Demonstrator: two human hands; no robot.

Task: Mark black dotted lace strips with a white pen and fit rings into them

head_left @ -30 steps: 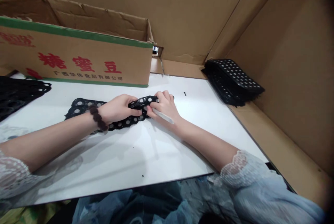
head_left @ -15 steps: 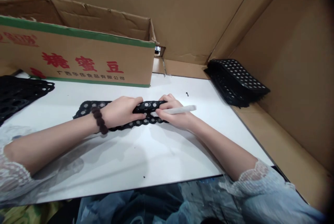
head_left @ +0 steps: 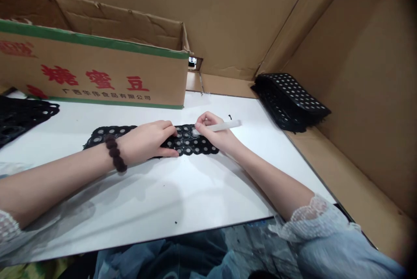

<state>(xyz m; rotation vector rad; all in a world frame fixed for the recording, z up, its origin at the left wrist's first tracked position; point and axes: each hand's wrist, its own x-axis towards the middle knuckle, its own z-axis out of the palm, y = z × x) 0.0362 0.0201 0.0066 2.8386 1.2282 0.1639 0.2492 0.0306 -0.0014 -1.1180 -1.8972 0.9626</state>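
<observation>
A black strip with rows of pale round dots (head_left: 191, 143) lies flat on the white table. Across its middle rests my left hand (head_left: 153, 139), thumb and fingers apart, pressing down on the strip and hiding part of it. My right hand (head_left: 215, 130) is closed around a white pen-like stick (head_left: 224, 126), at the strip's right end. The stick's lower tip meets or nearly meets one of the dots; its other end points to the right.
Behind the strip stands an open cardboard box (head_left: 114, 66) with red lettering. A stack of dotted black pieces (head_left: 293, 96) sits at the right edge. Another black holed sheet (head_left: 26, 116) lies at far left. Cardboard walls (head_left: 234, 14) enclose the table (head_left: 195, 192).
The strip was bent up between both hands and now lies flat. My left hand has loosened its grip and spread its fingers. The stick stays in my right hand.
</observation>
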